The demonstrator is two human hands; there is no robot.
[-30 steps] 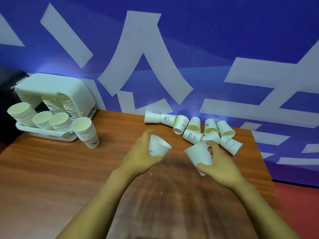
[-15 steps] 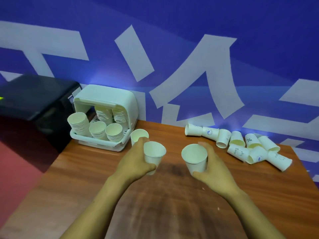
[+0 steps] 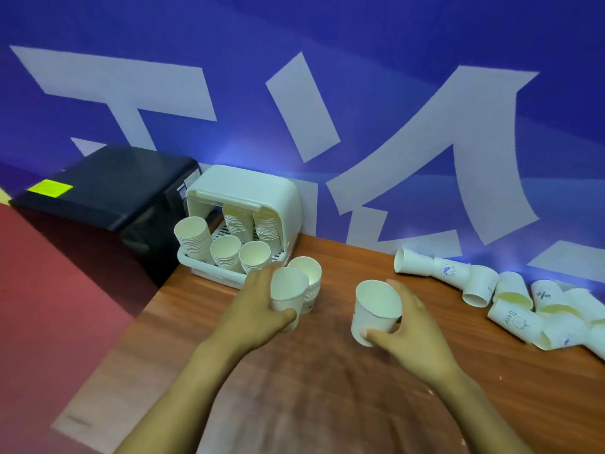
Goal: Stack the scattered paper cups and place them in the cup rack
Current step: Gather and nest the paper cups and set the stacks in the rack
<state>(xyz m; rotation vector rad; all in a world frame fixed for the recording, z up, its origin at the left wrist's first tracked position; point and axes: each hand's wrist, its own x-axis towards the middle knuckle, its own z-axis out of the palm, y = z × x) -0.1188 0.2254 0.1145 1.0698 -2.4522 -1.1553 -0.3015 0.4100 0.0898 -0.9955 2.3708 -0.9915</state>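
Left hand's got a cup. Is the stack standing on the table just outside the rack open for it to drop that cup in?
Probably yes. The left hand holds its cup right beside the stack, whose open mouth faces up with nothing over it. The right hand and its cup sit apart, out of the way.

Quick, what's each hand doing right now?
Left hand: grips one paper cup.
Right hand: grips another paper cup.

We see bare table (image 3: 320, 326) between our hands, a cup stack (image 3: 309, 283) blocking the cup rack (image 3: 242, 191), toppled cups (image 3: 510, 299) crowding the right.
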